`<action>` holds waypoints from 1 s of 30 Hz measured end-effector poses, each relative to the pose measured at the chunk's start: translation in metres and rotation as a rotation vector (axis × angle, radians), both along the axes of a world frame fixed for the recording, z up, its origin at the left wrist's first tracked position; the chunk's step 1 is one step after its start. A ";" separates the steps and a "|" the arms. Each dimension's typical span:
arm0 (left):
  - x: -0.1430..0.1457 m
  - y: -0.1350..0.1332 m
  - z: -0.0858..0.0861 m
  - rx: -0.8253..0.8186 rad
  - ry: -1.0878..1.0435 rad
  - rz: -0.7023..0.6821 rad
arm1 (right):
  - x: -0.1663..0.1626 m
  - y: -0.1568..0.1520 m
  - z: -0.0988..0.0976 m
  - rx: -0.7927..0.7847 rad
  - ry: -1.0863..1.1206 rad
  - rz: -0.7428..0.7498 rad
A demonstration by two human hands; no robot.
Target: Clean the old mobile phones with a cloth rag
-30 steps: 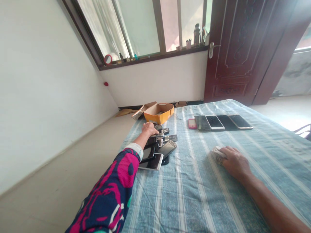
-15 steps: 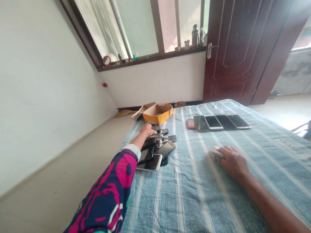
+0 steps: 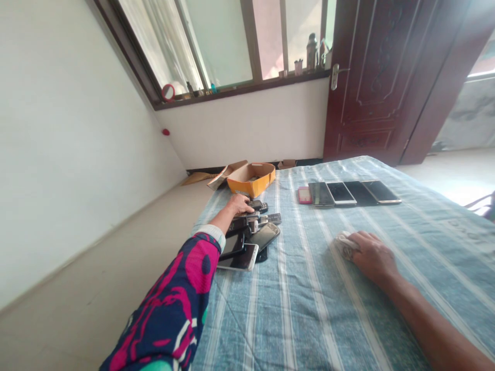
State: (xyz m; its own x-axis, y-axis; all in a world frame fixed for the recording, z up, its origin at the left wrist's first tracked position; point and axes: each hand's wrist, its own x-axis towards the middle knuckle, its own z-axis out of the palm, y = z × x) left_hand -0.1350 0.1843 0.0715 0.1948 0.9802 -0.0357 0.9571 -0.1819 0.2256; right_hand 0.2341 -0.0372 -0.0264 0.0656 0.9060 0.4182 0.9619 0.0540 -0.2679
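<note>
At the far end of a pile of mobile phones, my left hand (image 3: pixel 238 203) has its thumb and fingers closed round a dark mobile phone (image 3: pixel 255 204); part of that phone is hidden by the fingers. Nearer in the pile lie a white-framed smartphone (image 3: pixel 247 257), a black smartphone (image 3: pixel 233 244) and a grey phone (image 3: pixel 266 236) lying tilted. A silver keypad phone (image 3: pixel 272 218) sticks out to the right. My right hand (image 3: pixel 373 253) rests on the striped cloth, closed on a crumpled white rag (image 3: pixel 345 244).
An opened orange cardboard box (image 3: pixel 260 183) stands just beyond the pile. Several smartphones (image 3: pixel 341 193) lie side by side at the back right, with a small pink-edged item (image 3: pixel 304 195) at their left end. Blue striped fabric (image 3: pixel 309 319) covers the surface, with some wrinkles.
My left hand has shifted slightly right over the pile, and the dark phone at its fingers has moved with it. My right hand stays in place with the rag.
</note>
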 end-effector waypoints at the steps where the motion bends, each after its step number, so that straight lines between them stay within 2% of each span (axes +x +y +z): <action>1: 0.001 0.000 0.000 0.006 -0.010 -0.006 | 0.000 0.000 0.000 0.000 -0.001 0.000; 6: -0.004 -0.008 0.005 0.089 -0.077 -0.007 | 0.001 0.000 0.000 0.000 -0.014 0.001; 10: -0.013 -0.025 0.013 0.146 -0.105 -0.025 | 0.000 0.000 0.000 0.002 -0.031 0.008; 15: -0.027 -0.064 0.018 0.166 -0.125 -0.086 | 0.000 -0.001 0.000 0.014 -0.022 0.007; 21: -0.054 -0.110 0.013 0.157 -0.173 -0.133 | 0.001 0.000 -0.001 0.003 -0.009 0.013; 25: -0.068 -0.119 0.007 0.147 -0.189 -0.087 | 0.002 -0.001 -0.001 -0.002 -0.008 0.010; 30: -0.070 -0.120 0.006 0.104 -0.202 -0.072 | 0.003 -0.001 -0.002 -0.024 0.003 0.011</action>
